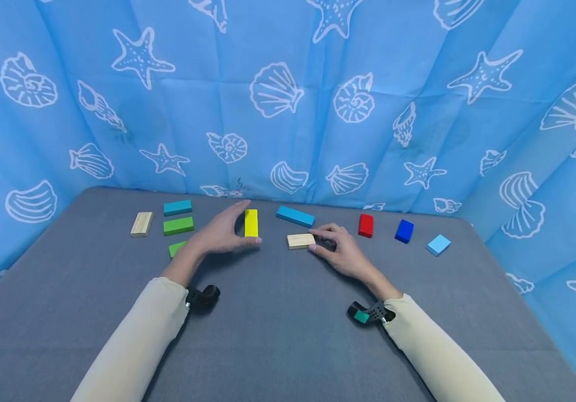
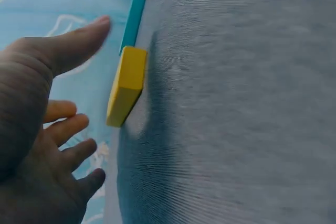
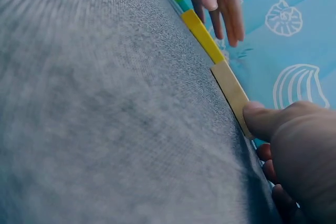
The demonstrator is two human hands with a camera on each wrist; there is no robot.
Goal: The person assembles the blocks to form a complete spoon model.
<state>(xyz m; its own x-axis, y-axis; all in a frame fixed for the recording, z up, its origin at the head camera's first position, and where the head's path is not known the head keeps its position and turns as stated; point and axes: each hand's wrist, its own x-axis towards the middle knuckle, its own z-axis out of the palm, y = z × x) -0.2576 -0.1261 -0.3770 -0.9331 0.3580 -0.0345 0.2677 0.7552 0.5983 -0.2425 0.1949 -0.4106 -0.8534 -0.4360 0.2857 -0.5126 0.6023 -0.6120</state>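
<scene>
My right hand (image 1: 340, 252) pinches the right end of a plain wooden block (image 1: 299, 241) between thumb and fingers, low over the grey cloth. In the right wrist view the thumb lies on that end of the wooden block (image 3: 231, 90). My left hand (image 1: 221, 230) is held beside a yellow block (image 1: 251, 223), thumb and fingers spread apart. A gap shows between the left thumb and the yellow block (image 2: 127, 80) in the left wrist view. Just behind the wooden block lies a long blue block (image 1: 295, 215).
To the left are another wooden block (image 1: 141, 224), a teal block (image 1: 177, 207) and two green blocks (image 1: 178, 226), one partly behind the left wrist. On the right lie red (image 1: 365, 225), dark blue (image 1: 404, 231) and light blue (image 1: 438, 244) blocks. A shell-print curtain (image 1: 288, 139) hangs behind.
</scene>
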